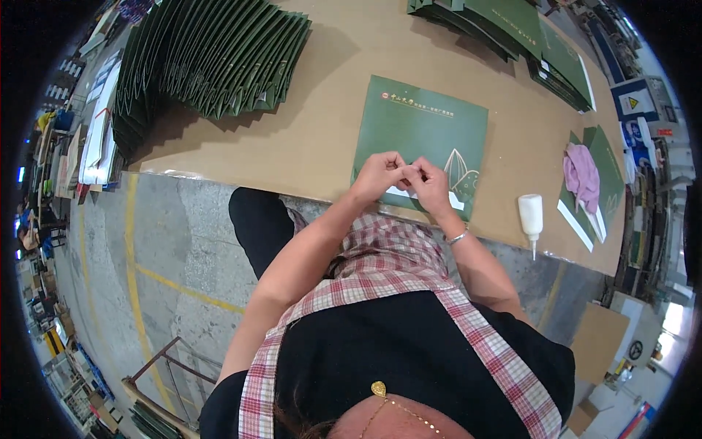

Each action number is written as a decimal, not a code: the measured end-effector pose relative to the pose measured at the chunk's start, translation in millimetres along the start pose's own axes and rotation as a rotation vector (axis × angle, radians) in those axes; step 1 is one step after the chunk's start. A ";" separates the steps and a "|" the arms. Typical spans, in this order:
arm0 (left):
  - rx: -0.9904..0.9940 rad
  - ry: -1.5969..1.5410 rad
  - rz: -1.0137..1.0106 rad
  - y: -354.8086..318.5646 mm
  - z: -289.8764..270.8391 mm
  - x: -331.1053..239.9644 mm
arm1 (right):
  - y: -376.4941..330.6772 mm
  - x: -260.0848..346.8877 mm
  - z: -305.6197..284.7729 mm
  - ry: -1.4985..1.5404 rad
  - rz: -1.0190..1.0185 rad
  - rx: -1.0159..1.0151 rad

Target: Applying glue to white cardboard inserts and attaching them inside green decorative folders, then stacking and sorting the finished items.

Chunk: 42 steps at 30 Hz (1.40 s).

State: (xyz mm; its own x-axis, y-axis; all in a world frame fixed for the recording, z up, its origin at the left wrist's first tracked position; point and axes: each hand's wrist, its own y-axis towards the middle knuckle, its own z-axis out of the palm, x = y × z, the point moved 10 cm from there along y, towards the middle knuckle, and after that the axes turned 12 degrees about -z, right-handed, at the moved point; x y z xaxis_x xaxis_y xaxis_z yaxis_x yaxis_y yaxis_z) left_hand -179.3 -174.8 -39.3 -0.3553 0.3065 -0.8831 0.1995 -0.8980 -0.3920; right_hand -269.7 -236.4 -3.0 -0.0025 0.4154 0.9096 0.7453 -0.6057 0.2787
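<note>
A flat green paper bag (420,128) with gold print lies at the table's near edge in front of me. White strips (456,201) show along its near edge, partly covered by my hands. Over that edge, my left hand (379,175) has its thumb and fingers pinched together. Touching it fingertip to fingertip, my right hand (431,184) is pinched too. Whatever lies between the fingertips is too small to make out. To the right of the bag, a white squeeze bottle (531,212) lies with its nozzle toward me, over the table edge.
Many folded green bags (219,62) stand fanned in a row at the far left. More green bags (504,25) are stacked at the far right. A pink cloth (581,175) rests on green pieces near the right corner of the brown table (322,157).
</note>
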 end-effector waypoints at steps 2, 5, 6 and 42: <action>0.034 -0.029 -0.058 2.3 0.2 1.9 | -1.3 -0.7 -1.7 0.010 -0.036 0.011; 0.075 -0.039 -0.129 3.2 3.0 4.6 | 0.1 4.9 -2.6 -0.006 -0.097 0.035; 0.083 -0.020 -0.143 3.7 3.0 5.2 | 0.1 3.7 -2.1 0.006 -0.077 0.040; 0.061 -0.062 -0.138 1.6 1.8 5.4 | -10.5 -7.5 -6.0 -0.049 -0.060 -0.069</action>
State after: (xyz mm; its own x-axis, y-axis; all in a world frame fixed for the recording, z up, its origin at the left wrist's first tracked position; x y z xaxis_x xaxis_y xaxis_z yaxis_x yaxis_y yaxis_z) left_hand -182.5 -175.2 -44.2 -0.4318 0.4099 -0.8035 0.0896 -0.8669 -0.4904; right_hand -281.5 -237.2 -10.9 -0.0116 0.4842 0.8749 0.6970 -0.6234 0.3543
